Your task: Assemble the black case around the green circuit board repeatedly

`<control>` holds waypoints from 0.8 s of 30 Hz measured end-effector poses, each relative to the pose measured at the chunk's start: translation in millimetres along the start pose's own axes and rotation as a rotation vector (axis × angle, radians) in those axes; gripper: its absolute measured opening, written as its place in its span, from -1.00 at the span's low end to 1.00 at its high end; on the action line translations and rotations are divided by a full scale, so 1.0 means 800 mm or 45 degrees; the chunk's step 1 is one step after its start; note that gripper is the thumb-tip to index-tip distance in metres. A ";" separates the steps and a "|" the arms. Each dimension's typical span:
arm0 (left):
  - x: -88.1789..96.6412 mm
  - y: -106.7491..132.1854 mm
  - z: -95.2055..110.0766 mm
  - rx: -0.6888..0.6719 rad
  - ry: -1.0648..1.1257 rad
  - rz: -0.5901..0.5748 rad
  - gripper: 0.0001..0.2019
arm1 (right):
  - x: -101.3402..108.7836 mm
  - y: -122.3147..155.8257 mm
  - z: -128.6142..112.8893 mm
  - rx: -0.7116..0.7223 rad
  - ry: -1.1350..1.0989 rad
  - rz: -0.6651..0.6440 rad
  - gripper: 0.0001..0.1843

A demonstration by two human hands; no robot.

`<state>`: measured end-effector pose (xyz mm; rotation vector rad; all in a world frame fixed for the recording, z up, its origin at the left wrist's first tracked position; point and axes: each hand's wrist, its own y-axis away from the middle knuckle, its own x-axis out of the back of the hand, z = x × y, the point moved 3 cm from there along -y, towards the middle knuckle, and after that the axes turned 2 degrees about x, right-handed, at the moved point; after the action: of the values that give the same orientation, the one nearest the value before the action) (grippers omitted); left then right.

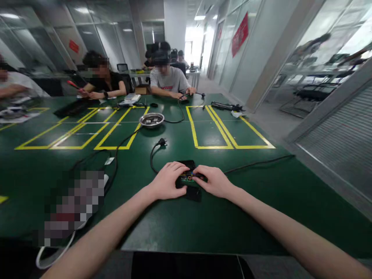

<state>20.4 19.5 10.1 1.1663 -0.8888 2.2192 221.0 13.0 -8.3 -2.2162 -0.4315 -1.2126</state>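
A green circuit board [184,179] with small parts on it, one of them a copper-coloured coil, lies between my hands in a black casing. My left hand [167,181] grips the board and casing from the left, thumb at the near side and fingers at the far side. My right hand [216,181] is closed at the board's right end, fingertips pinching the dark end of a black cable [258,164]; the exact contact is partly hidden. One black casing piece [193,193] lies just in front of the board, and another dark piece [187,163] shows behind it.
A black plug [162,142] on a cord lies beyond my left hand. Farther off stands a metal bowl [151,120] holding small metal parts. A blurred-out item and a white power strip [105,181] lie left. Yellow tape [213,147] marks the green table. Several people sit opposite.
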 end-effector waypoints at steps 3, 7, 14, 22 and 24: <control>0.001 -0.004 -0.001 -0.009 0.024 -0.027 -0.66 | 0.007 0.002 -0.004 0.082 -0.032 0.018 -0.92; 0.001 -0.006 -0.001 0.006 0.046 -0.003 -0.75 | 0.015 0.005 -0.007 0.116 -0.080 0.056 -0.89; 0.001 -0.007 0.001 -0.004 0.072 0.047 -0.78 | 0.014 0.007 -0.003 0.125 -0.109 0.048 -0.85; 0.006 -0.005 -0.001 0.080 -0.022 0.069 -0.91 | 0.015 0.008 -0.003 0.108 -0.058 0.074 -0.88; 0.005 -0.005 -0.003 0.089 0.003 0.020 -0.92 | 0.015 0.008 -0.004 0.110 -0.049 0.081 -0.88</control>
<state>19.8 24.7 14.1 1.1922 -0.8281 2.2804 229.0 6.0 0.7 -2.1663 -0.4178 -1.0994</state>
